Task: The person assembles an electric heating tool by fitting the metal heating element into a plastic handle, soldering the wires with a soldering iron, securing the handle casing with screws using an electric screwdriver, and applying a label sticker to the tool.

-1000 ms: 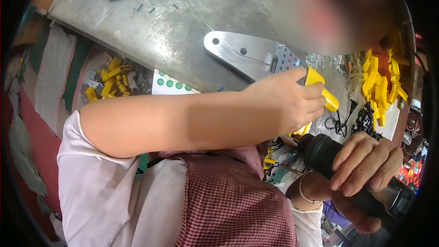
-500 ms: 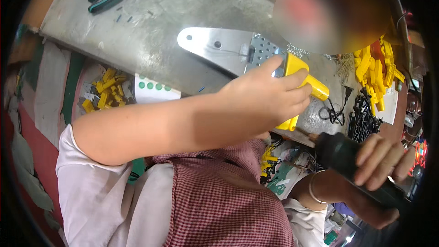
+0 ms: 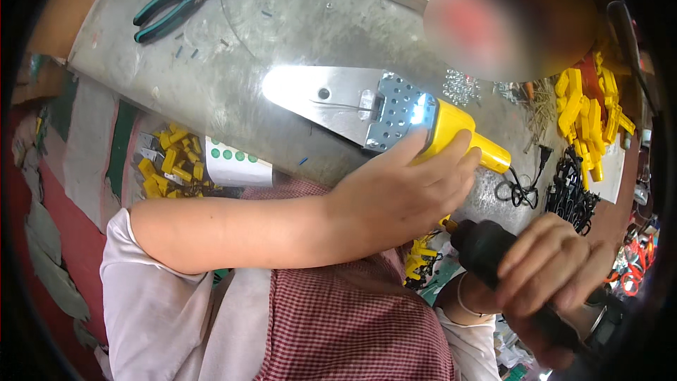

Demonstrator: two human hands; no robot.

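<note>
A yellow-handled pipe-welding iron (image 3: 455,127) lies across the bench edge, its flat pointed metal plate (image 3: 296,92) and perforated metal guard (image 3: 398,109) toward the left. My left hand (image 3: 423,180) is closed over its yellow body, hiding the underside. In my right hand (image 3: 543,268) is a black power screwdriver (image 3: 486,247), gripped round the barrel. Its tip points left at a yellow part just below my left fingers; whether it touches cannot be made out. A black power cord (image 3: 522,190) trails from the handle's right end.
Pliers (image 3: 173,7) with teal handles lie at the far left. Small screws (image 3: 460,87) are heaped behind the iron. Yellow handle parts (image 3: 582,113) and coiled black cords (image 3: 571,187) are piled at right. More yellow parts (image 3: 169,159) sit below the bench edge at left, beside a green-dotted sheet (image 3: 240,164).
The screwdriver in my right hand has moved left, closer to the yellow handle. My left hand keeps its hold on the iron. The whole view has shifted slightly.
</note>
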